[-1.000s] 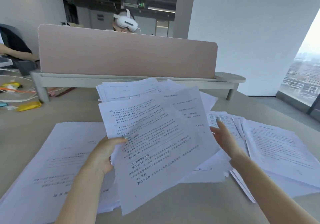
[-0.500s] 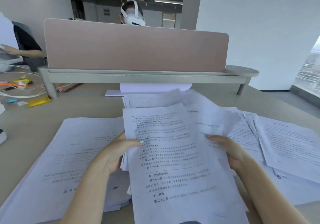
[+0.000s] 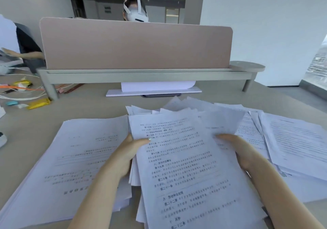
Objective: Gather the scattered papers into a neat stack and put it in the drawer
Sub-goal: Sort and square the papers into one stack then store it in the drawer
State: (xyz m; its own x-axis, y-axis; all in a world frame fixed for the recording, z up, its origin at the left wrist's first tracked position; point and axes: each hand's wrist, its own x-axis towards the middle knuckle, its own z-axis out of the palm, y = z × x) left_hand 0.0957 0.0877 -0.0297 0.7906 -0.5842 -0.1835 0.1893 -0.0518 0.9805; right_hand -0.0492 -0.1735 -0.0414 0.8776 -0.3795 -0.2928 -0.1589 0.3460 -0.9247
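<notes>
The person is in the middle of the gathering step. Both hands hold one bundle of papers [image 3: 185,158] just above the desk [image 3: 88,108], near the middle. The left hand [image 3: 127,155] grips the bundle's left edge, with the thumb on top of the front sheet. The right hand [image 3: 237,151] grips the right edge, also with the thumb on top.

The bundle is not neat yet. Sheets poke out at the far end and fan off to the right. Some lower sheets stick out on the left too.

The long side of the bundle runs from near to far. The top of the printed page points away, toward the pink screen [image 3: 136,45], tipped a little to the left.

More papers still lie on the desk. A thick pile [image 3: 70,163] sits to the left, touching the bundle. Another spread of sheets [image 3: 297,140] lies to the right.

Next, I think the hands should tap and squeeze the edges until they line up. Then the other piles need to join in. No drawer can be seen here, so that step looks far off.
</notes>
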